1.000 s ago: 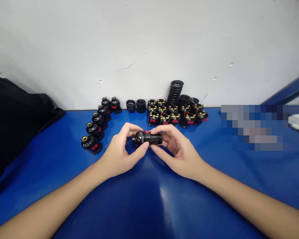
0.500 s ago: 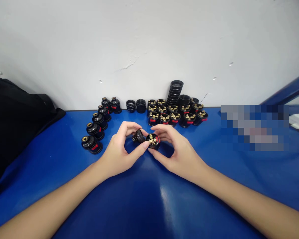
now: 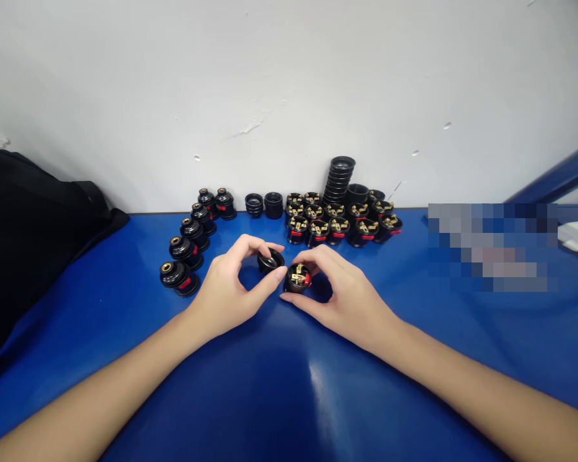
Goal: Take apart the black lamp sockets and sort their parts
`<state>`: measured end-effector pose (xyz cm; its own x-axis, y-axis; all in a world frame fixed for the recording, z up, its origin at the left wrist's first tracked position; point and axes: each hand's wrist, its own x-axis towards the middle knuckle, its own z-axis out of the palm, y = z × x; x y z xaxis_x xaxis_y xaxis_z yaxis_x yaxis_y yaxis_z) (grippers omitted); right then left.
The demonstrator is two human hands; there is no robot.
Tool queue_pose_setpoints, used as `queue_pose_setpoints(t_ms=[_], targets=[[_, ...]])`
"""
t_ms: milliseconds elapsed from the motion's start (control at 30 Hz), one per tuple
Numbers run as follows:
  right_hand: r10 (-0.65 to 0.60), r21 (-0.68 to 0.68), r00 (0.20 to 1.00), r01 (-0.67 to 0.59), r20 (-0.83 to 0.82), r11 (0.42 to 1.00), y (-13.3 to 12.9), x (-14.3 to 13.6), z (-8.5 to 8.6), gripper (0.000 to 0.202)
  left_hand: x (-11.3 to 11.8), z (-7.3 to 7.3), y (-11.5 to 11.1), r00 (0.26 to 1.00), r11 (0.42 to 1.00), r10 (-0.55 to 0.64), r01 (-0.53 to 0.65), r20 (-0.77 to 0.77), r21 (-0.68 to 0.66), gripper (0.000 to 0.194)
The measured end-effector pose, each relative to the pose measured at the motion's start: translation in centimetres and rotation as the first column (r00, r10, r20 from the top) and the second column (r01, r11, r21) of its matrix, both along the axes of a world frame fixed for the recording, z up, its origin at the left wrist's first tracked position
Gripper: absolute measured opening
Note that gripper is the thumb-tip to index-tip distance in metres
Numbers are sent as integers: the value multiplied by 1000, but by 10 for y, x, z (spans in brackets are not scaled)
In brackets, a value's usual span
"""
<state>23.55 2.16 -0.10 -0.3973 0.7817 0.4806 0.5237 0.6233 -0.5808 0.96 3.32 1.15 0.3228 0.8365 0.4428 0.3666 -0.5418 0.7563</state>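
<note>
In front of me, my left hand (image 3: pixel 241 282) pinches a round black lamp socket cap (image 3: pixel 271 262) between its fingers and thumb. The cap is tilted, its hollow side partly showing. Just right of it, my right hand (image 3: pixel 340 282) curls its fingers and thumb around a black lamp socket body (image 3: pixel 298 280). Brass contacts show in the open top of the body, and a red switch piece sits at its right side. Cap and body are apart, with my left thumb tip close to the body's rim.
Several closed lamp sockets (image 3: pixel 177 277) stand in a row at the left. Toward the wall (image 3: pixel 279 96) are several open socket bodies (image 3: pixel 366 231), a stack of black rings (image 3: pixel 338 181) and more caps (image 3: pixel 253 204). Black cloth (image 3: pixel 33 244) lies far left on the blue table (image 3: pixel 250 398).
The cap in my left hand has turned, so its hollow side now shows more. The socket body has become more upright and sits slightly lower and farther right, apart from the left thumb.
</note>
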Motion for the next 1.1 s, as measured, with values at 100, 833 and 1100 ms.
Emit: queue_pose_setpoints(t_ms=[100, 833, 1100], targets=[[5, 0, 1000, -5, 26, 1000, -1, 1, 1, 38, -2, 2, 2, 995, 994, 64, -56, -79, 98, 14], [120, 294, 984, -155, 136, 943, -8, 7, 7, 38, -26, 59, 34, 796, 859, 339, -44, -502, 510, 13], [137, 325, 983, -170, 122, 930, -10, 5, 12, 41, -13, 80, 91, 679, 878, 360, -14, -640, 479, 19]])
